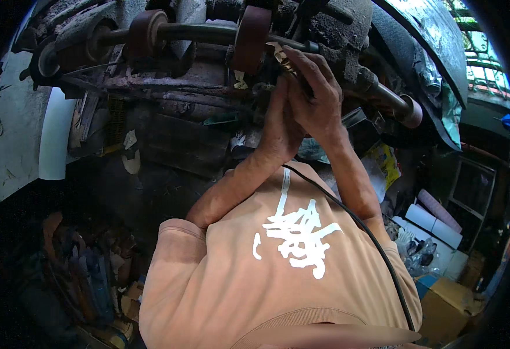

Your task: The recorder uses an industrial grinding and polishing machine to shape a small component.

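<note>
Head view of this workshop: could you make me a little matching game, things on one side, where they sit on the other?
Things:
1. white pipe
2. cardboard box
3. reddish wheel
4. both hands

Places:
A. lower right corner
B. on the shaft, top centre
C. pressed together just below the shaft
D. far left, upright

Pairs: 1-D, 2-A, 3-B, 4-C

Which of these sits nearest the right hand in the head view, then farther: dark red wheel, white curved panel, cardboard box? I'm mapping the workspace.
From the right hand:
1. Dark red wheel, just up-left on the shaft.
2. Cardboard box, far lower right.
3. White curved panel, far left; farthest.
</note>
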Action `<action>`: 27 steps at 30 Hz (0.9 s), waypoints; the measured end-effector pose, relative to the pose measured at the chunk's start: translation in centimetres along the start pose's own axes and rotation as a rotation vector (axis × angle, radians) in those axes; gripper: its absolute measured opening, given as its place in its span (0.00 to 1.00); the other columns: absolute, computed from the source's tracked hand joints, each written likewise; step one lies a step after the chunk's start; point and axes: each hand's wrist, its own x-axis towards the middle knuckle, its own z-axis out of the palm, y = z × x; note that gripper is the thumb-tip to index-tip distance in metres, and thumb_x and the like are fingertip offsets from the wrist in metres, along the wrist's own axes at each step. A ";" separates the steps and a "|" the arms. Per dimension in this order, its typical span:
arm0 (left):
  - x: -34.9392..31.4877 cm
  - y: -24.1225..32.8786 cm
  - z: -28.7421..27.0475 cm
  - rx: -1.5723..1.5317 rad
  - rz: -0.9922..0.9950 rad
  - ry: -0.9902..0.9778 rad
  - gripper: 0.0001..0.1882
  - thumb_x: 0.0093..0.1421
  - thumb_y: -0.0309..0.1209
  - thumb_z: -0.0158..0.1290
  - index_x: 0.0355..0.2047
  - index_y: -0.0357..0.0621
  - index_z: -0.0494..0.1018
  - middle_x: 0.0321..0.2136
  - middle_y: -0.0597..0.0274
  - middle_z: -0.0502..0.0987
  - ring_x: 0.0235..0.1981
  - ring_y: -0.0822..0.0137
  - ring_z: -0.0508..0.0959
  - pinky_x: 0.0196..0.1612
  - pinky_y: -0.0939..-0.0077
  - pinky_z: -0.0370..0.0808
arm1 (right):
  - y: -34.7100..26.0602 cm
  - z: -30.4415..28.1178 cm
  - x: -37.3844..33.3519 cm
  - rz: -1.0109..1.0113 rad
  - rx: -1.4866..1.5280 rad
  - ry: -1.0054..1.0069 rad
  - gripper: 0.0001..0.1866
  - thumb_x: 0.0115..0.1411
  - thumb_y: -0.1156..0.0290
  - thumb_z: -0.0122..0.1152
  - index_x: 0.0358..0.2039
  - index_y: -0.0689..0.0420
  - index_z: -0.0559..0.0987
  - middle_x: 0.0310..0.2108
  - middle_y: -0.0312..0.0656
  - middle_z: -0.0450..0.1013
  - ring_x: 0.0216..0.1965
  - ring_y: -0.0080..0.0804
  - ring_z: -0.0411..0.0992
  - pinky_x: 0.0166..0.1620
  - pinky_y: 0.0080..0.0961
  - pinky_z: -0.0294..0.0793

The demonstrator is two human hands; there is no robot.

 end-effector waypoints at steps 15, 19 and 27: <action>1.6 0.2 -1.1 -0.108 0.009 0.008 0.33 0.65 0.59 0.42 0.63 0.55 0.61 0.55 0.59 0.68 0.59 0.63 0.69 0.60 0.59 0.67 | 0.6 0.9 -0.1 -0.031 -0.054 0.030 0.23 0.56 0.80 0.59 0.53 0.55 0.78 0.47 0.49 0.74 0.44 0.45 0.77 0.43 0.35 0.80; 1.6 0.1 -1.2 -0.128 0.003 -0.001 0.32 0.65 0.58 0.43 0.62 0.54 0.62 0.54 0.59 0.69 0.58 0.63 0.69 0.60 0.60 0.68 | 0.9 1.0 -0.2 -0.010 -0.040 0.031 0.23 0.56 0.80 0.59 0.54 0.54 0.77 0.47 0.49 0.74 0.44 0.45 0.77 0.43 0.35 0.80; 1.6 0.0 -1.4 -0.122 -0.002 0.001 0.32 0.65 0.59 0.42 0.63 0.55 0.62 0.56 0.59 0.69 0.59 0.62 0.69 0.60 0.60 0.67 | 0.9 1.1 -0.4 -0.002 -0.048 0.044 0.23 0.56 0.78 0.60 0.54 0.52 0.78 0.46 0.48 0.74 0.43 0.45 0.77 0.43 0.35 0.79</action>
